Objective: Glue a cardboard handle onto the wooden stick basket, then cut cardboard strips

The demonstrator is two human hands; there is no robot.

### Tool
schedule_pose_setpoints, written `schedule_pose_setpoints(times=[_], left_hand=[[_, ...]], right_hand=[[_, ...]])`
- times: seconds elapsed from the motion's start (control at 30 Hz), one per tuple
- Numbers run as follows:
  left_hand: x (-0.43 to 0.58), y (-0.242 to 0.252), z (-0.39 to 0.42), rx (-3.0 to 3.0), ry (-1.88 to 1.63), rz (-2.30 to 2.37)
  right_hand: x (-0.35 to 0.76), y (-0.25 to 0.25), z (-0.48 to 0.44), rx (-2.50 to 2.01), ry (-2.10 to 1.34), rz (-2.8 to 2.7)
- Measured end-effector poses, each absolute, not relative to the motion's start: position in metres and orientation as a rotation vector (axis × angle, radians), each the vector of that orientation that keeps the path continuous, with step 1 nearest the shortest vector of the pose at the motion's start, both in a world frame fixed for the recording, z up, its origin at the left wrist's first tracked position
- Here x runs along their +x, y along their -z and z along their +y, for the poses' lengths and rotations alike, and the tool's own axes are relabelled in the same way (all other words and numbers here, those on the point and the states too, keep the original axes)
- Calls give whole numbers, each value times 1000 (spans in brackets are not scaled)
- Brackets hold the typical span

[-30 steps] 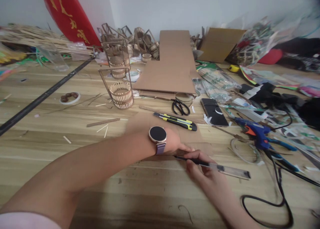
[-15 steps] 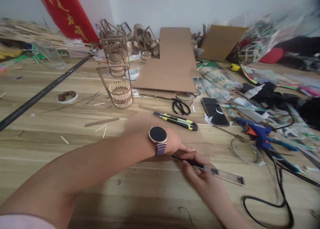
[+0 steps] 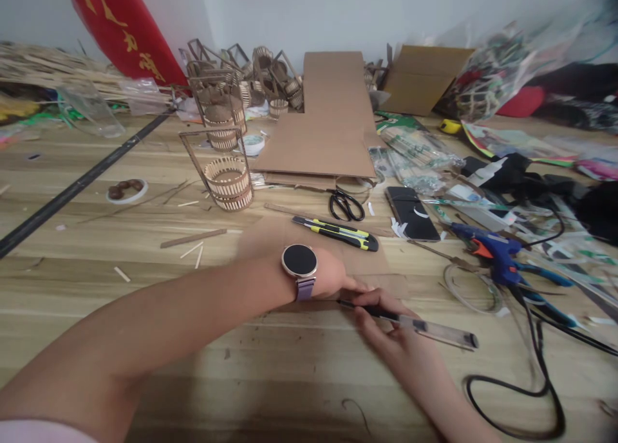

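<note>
My left hand [image 3: 334, 274], with a round watch on its wrist, lies on a small flat piece of cardboard [image 3: 379, 261]. A finger stretches right towards the pen tip; the other fingers are mostly hidden. My right hand [image 3: 393, 333] is closed around a pen [image 3: 415, 324] with a clear barrel and dark grip. Its tip points left, close beside my left fingers at the cardboard's near edge. Just beyond my left hand lies a yellow-and-black utility knife [image 3: 338, 232]. Black-handled scissors [image 3: 346, 206] rest behind it.
A small bamboo basket [image 3: 228, 184] with a tall handle stands left of a large cardboard sheet [image 3: 318, 143]. To the right lie a phone [image 3: 412, 214], a blue glue gun [image 3: 502, 253] and its black cable [image 3: 555, 404]. A dish [image 3: 127, 190] of brown pieces sits at left.
The pen and my right hand have shifted slightly right relative to my left hand. The whole view has moved a little; the things on the table stay in place.
</note>
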State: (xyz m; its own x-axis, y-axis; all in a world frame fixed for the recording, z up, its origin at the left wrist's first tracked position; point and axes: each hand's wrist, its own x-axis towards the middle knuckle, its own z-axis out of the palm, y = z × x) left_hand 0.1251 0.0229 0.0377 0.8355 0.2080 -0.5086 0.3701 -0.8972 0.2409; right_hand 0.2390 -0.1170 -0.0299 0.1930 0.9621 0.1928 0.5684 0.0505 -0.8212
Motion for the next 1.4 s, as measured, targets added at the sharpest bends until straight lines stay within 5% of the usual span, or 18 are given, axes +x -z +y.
schedule_pose_setpoints(times=[0.13, 0.67, 0.97, 1.4], left_hand=[[126, -45, 21, 2712, 942, 341], [129, -57, 17, 2737, 1054, 385], [128, -51, 18, 2741, 1011, 377], [127, -52, 18, 2733, 998, 390]], right_hand=[[258, 30, -123, -1699, -513, -1513], [327, 6, -151, -2175, 16, -1219], [288, 26, -135, -1921, -377, -1437], [324, 20, -142, -2135, -177, -1363]])
